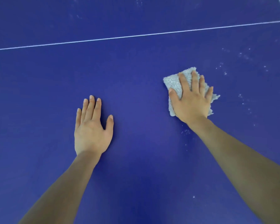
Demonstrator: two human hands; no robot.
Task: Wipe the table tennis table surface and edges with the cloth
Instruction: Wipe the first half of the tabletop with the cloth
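Since the blue table tennis table (136, 70) fills the whole view, there's no edge I can pick out for sure, so my read is this is the flat-surface part of the job, edges not yet done. A thin white line (136, 36) runs across the top well beyond the cloth (174, 83), which lies flat on the blue surface, folded into a rough pad. The left hand (92, 128) sits to the left of the cloth and a bit nearer the person, well apart from it, palm down on bare table. Looks like a brace while the person leans out over the table. The right hand (191, 101) is planted right on top of the cloth, covering most of it, with only its far-left corner and a ragged bit on the right poking out. Makes sense for wiping: a flat palm spreads pressure over the whole pad. The right fingers (185, 83) are straight and slightly fanned, pressing down on the cloth, not curled round it or pinching it. The left fingers (90, 105) are straight too, close together with the thumb out to the side, touching only table and holding nothing. Smallest stuff: pale specks (225, 73) scattered right of the cloth, a few just nearer than it, so I'd say that side wants the next pass.
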